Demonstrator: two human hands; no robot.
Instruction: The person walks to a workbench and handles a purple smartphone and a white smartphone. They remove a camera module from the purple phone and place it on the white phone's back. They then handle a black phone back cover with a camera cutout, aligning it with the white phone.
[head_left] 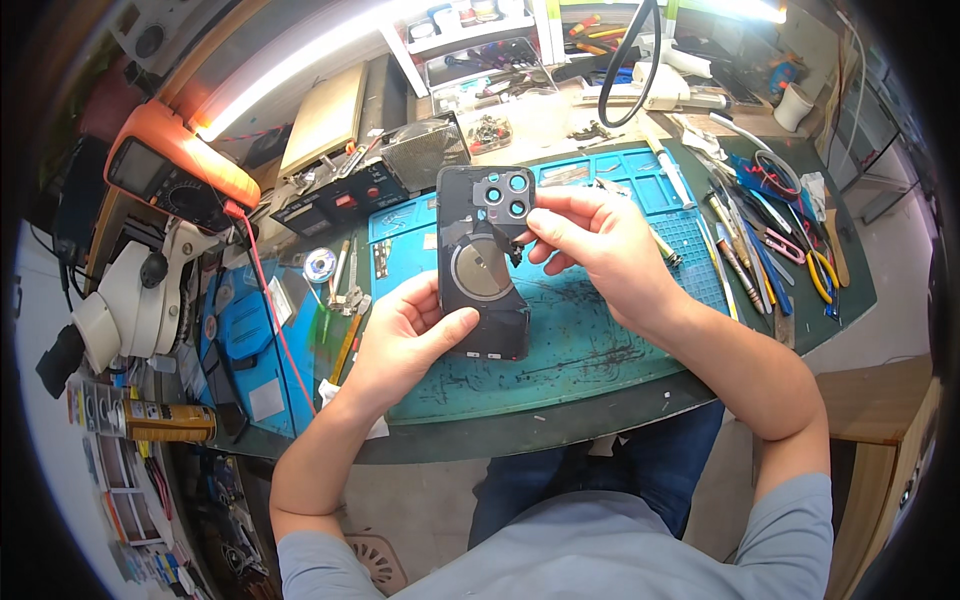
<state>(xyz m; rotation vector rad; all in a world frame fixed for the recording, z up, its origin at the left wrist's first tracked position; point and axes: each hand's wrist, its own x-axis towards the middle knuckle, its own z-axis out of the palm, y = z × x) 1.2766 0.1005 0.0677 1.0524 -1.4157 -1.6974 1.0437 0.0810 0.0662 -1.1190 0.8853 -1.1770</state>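
A dark phone back cover (460, 318) is held upright over the teal work mat (590, 350). Teal shows through its round camera openings, and a round grey coil pad sits at its middle. My left hand (405, 335) grips its lower left edge, thumb across the front and fingers behind. At the upper right edge, beside the camera openings, my right hand (595, 240) is closed in a pinch, its fingertips partly hidden. A small dark ragged piece (516, 256) hangs just below those fingertips; whether they hold it I cannot make out.
An orange multimeter (180, 165) and a black power unit (340, 195) stand at the left and back. A white microscope arm (130, 300) is far left. Pliers (822, 275), tweezers and screwdrivers crowd the right. A solder spool (319, 264) lies left of the mat.
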